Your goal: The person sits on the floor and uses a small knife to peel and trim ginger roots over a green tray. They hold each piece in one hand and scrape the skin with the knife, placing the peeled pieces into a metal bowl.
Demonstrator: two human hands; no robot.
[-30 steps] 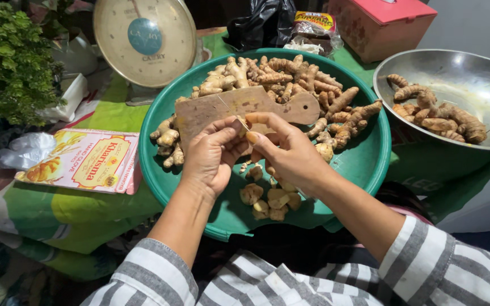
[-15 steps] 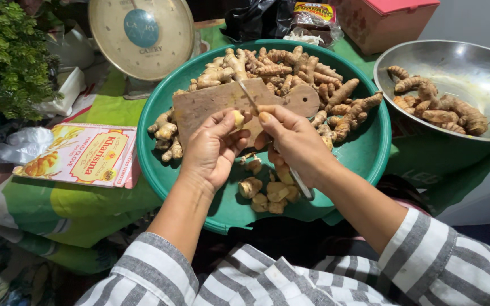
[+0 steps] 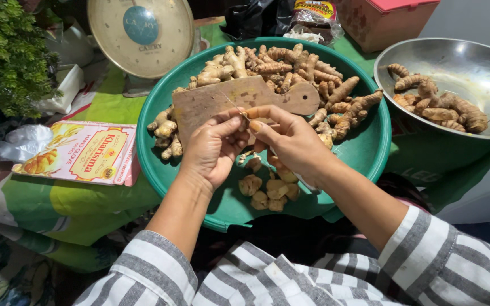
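Hands met over a green plastic basin [image 3: 370, 153], where a person in a grey-and-white striped top worked on a small piece of turmeric root [image 3: 245, 115]. The left hand [image 3: 214, 150] was curled, its thumb and fingertips pinching the piece, which sat just above the lower edge of a wooden cutting board [image 3: 239, 101]. The right hand [image 3: 290, 139] was also closed, its thumb and forefinger pressed against the same piece; whether it gripped a knife could not be told, though a thin pale sliver stood up from the root between the two hands.

The board lay tilted on a heap of unpeeled turmeric roots [image 3: 290, 68] filling the far side of the basin. Several cut chunks [image 3: 267, 190] rested on the basin floor below the wrists.

A steel bowl [image 3: 472, 62] with more roots stood to the right of the basin, touching its rim. A round dial scale [image 3: 140, 34] stood beyond the basin on the left, near a leafy green plant [image 3: 7, 51]. A flat printed box [image 3: 80, 152] lay just left of the basin on a green cloth [image 3: 58, 209], and a red box [image 3: 389, 20] stood at the far edge.
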